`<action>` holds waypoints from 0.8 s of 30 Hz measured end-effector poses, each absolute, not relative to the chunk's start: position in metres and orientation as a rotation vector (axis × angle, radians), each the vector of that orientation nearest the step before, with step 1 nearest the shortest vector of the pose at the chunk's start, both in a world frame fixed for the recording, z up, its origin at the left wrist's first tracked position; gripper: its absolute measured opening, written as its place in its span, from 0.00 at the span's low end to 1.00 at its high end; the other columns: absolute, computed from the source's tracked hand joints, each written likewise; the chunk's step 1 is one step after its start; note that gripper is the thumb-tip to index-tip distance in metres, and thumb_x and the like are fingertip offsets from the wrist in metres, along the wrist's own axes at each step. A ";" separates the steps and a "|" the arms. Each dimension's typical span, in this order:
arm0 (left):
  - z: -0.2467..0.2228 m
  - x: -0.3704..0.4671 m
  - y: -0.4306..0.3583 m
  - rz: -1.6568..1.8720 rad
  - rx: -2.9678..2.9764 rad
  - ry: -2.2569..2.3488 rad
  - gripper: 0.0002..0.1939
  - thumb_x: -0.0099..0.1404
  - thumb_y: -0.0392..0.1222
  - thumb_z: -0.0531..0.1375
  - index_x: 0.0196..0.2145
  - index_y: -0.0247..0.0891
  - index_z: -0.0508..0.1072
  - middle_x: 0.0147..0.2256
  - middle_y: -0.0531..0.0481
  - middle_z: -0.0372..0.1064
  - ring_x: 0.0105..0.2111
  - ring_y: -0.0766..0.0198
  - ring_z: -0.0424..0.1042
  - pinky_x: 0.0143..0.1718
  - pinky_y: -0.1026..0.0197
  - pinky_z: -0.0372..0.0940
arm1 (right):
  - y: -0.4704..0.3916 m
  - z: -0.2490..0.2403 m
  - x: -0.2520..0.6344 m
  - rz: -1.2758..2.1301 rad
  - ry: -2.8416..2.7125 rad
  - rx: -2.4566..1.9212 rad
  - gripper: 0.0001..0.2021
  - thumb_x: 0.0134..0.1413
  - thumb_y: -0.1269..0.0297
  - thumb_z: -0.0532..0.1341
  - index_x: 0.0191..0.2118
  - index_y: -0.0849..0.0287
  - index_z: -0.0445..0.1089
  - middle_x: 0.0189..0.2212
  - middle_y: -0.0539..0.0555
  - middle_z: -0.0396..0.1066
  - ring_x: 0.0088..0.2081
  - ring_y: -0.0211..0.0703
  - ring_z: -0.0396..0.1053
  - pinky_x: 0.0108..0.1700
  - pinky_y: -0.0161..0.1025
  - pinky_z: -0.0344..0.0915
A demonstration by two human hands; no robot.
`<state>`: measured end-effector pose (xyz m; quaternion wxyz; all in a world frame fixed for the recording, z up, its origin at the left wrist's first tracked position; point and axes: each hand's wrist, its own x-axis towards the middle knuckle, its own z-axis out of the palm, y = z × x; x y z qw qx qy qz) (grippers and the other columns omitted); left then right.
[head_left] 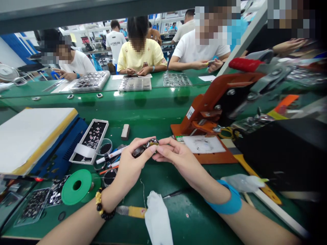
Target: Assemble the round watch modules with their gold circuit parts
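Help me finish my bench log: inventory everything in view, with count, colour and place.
Bench: one, green, beneath everything
Press: one, orange with red handle, right
Pad: one, white, press base
Sheet-topped box: one, blue, left
Spool: one, green, lower left
Block: one, grey-white, upper centre
Marker: one, white, beside left hand
Wrapped item: one, whitish, front centre
Dark material: one, black, right
Small parts: many, mixed, left; too small to count
People: several, mixed clothing, beyond bench
Round piece: one, dark, between fingertips
Left hand: one, bare, black-and-gold bracelet, centre
Right hand: one, bare, blue wristband, centre
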<state>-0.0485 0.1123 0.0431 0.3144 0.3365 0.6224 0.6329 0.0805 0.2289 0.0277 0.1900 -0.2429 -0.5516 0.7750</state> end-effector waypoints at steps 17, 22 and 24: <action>0.042 -0.050 0.117 1.604 0.585 1.373 0.22 0.55 0.49 0.76 0.40 0.34 0.77 0.25 0.52 0.69 0.25 0.68 0.69 0.24 0.70 0.66 | 0.230 0.029 0.082 1.690 -1.855 -0.621 0.13 0.62 0.52 0.66 0.48 0.51 0.77 0.44 0.52 0.78 0.45 0.44 0.76 0.50 0.44 0.76; 0.045 -0.054 0.120 1.591 0.387 1.149 0.19 0.62 0.50 0.72 0.41 0.31 0.77 0.31 0.47 0.73 0.28 0.67 0.74 0.28 0.69 0.73 | 0.234 0.028 0.080 1.806 -1.751 -0.631 0.15 0.59 0.51 0.68 0.46 0.54 0.77 0.40 0.53 0.78 0.42 0.44 0.77 0.46 0.44 0.79; 0.048 -0.056 0.122 1.596 0.297 1.092 0.20 0.69 0.53 0.65 0.41 0.30 0.77 0.32 0.44 0.74 0.28 0.65 0.76 0.30 0.67 0.75 | 0.236 0.028 0.079 1.826 -1.695 -0.663 0.16 0.57 0.51 0.69 0.46 0.55 0.77 0.40 0.54 0.78 0.42 0.44 0.77 0.44 0.43 0.79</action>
